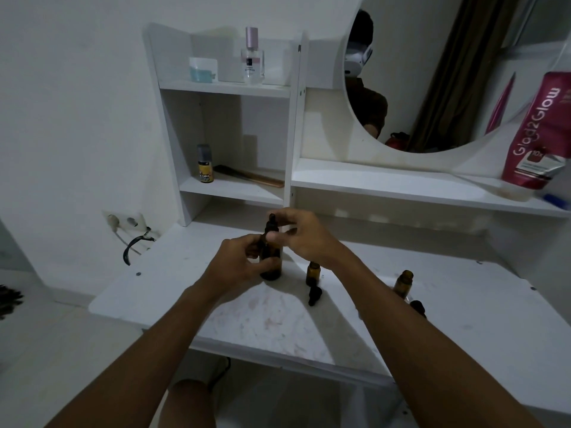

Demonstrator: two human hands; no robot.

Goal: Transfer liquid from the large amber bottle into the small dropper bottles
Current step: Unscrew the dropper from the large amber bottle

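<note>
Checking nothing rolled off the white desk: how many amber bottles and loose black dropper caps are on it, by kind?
Large amber glass bottle, held by left hand and right hand: 1
Small amber glass bottles, both open: 2
Loose black dropper caps: 2
Total: 5

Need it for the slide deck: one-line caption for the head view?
Left hand steadies the large amber bottle on the white vanity while the right hand grips its dropper cap; two small dropper bottles stand open nearby.

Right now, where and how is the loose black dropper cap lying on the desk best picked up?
The dropper cap lies on its side beside a small open bottle. Probably pinch its wider collar from above, fingers across its width; the right hand is nearer.
</note>
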